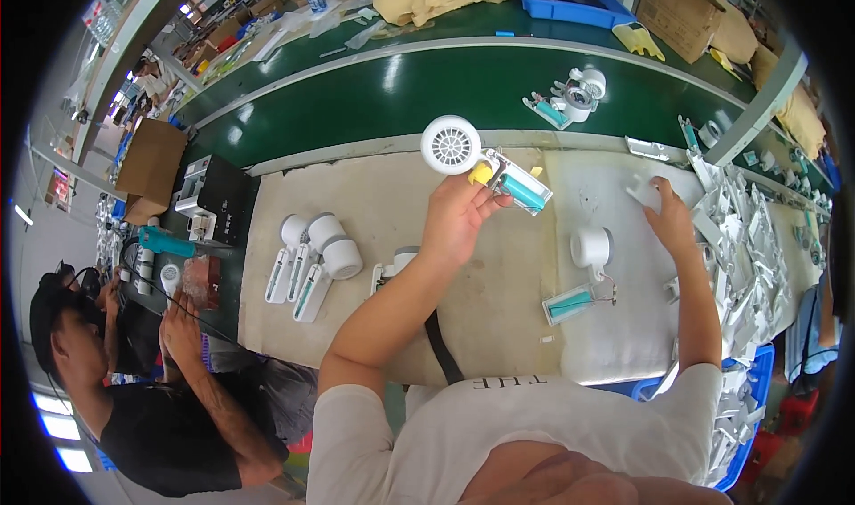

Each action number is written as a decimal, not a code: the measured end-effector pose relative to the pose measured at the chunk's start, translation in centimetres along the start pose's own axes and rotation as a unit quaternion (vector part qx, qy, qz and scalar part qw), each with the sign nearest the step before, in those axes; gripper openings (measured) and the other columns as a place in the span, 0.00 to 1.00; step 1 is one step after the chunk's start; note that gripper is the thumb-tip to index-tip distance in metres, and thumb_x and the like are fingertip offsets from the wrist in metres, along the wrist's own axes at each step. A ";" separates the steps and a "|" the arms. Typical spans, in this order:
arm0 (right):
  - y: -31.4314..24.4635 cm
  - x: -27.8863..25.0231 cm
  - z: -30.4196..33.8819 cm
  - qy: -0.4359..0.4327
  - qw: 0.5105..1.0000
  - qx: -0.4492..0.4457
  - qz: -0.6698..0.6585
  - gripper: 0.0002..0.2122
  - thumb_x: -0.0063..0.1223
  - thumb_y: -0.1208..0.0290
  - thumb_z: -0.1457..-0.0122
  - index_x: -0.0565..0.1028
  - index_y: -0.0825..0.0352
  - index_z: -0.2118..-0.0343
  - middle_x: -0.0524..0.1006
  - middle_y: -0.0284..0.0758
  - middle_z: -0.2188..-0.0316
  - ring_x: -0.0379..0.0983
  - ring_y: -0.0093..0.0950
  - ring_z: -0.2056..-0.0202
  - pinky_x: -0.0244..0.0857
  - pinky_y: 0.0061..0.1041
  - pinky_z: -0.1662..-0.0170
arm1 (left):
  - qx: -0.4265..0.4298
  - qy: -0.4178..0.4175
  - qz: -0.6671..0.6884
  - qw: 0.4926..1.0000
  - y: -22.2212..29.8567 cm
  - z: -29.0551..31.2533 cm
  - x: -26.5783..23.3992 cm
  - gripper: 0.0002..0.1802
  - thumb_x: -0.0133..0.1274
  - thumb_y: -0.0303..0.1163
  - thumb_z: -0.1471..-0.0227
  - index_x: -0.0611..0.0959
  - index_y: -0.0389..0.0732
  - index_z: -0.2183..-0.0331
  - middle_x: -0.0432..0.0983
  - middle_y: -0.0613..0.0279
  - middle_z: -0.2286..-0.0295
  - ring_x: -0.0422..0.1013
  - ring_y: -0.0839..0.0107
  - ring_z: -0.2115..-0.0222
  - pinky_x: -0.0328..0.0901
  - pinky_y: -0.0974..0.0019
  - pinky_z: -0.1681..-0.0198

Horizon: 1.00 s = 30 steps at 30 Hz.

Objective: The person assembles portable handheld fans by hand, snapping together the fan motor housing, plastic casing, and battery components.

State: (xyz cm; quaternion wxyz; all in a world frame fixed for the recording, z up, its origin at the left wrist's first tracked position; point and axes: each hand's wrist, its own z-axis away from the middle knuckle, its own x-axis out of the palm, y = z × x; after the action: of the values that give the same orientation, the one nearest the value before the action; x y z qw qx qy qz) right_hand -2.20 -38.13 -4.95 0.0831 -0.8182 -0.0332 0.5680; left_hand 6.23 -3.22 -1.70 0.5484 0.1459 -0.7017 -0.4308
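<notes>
My left hand (456, 220) is closed on a white handheld fan (451, 146), raised above the table with its round grille facing up. The fan's handle is open and shows a teal battery cell (524, 192) inside. Something yellow (482, 173), like a finger cover, sits at my fingertips. Over on the right, my right hand (670, 220) pinches a white plastic piece (641, 190), possibly a handle shell; its exact shape is hard to make out. Between my arms lies another white fan (590, 248) with its opened handle and a teal cell (570, 304) exposed, wires at its side.
Several white fans (338, 256) lie at left on the beige table mat (499, 327). White plastic shells (739, 229) pile up at right, above a blue bin (763, 371). Fan parts (579, 95) rest on the green belt (356, 95). A co-worker (169, 416) sits at left.
</notes>
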 end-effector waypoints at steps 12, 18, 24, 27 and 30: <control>-19.1 -4.0 -1.7 0.038 0.918 -0.304 -0.251 0.21 0.44 0.82 0.55 0.69 0.62 0.54 0.70 0.36 0.69 0.66 0.32 0.68 0.62 0.29 0.62 | 0.114 0.033 0.046 0.992 0.1 0.2 0.6 0.12 0.46 0.26 0.50 0.71 0.37 0.61 0.69 0.60 0.61 0.68 0.69 0.62 0.65 0.59 0.56; -18.2 -3.2 -2.2 0.194 0.938 -0.272 -0.093 0.23 0.47 0.83 0.59 0.69 0.61 0.54 0.70 0.36 0.70 0.66 0.34 0.68 0.62 0.29 0.62 | 0.126 0.025 0.062 0.990 0.8 0.7 0.7 0.13 0.46 0.27 0.50 0.71 0.38 0.60 0.69 0.60 0.60 0.67 0.68 0.60 0.64 0.57 0.55; -16.3 -2.6 -3.0 -0.037 0.798 0.017 -0.602 0.20 0.50 0.81 0.54 0.69 0.62 0.55 0.69 0.37 0.67 0.66 0.34 0.67 0.62 0.29 0.62 | 0.118 0.030 0.045 0.992 0.9 0.6 0.1 0.16 0.43 0.27 0.49 0.68 0.36 0.57 0.67 0.57 0.57 0.65 0.65 0.55 0.62 0.57 0.51; -18.1 -3.9 -2.3 -0.014 0.818 -0.102 -0.566 0.21 0.54 0.79 0.55 0.69 0.61 0.55 0.67 0.35 0.68 0.65 0.31 0.68 0.62 0.26 0.64 | 0.144 0.047 0.037 0.988 0.7 0.3 -0.6 0.16 0.43 0.27 0.49 0.67 0.36 0.56 0.67 0.58 0.57 0.65 0.66 0.55 0.61 0.58 0.50; -20.7 -4.3 -1.8 0.026 0.918 -0.187 -0.349 0.22 0.56 0.78 0.55 0.69 0.60 0.54 0.65 0.35 0.70 0.65 0.29 0.68 0.62 0.25 0.66 | 0.151 0.042 0.038 0.987 0.2 0.3 -0.3 0.15 0.43 0.27 0.48 0.68 0.37 0.57 0.67 0.59 0.58 0.65 0.66 0.55 0.61 0.60 0.50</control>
State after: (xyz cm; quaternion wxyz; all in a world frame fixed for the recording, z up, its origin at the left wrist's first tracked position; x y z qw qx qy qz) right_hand -1.19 -18.62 3.23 0.1221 -0.7698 -0.4205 0.4644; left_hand 6.15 -2.77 -1.75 0.5652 0.2186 -0.7399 -0.2920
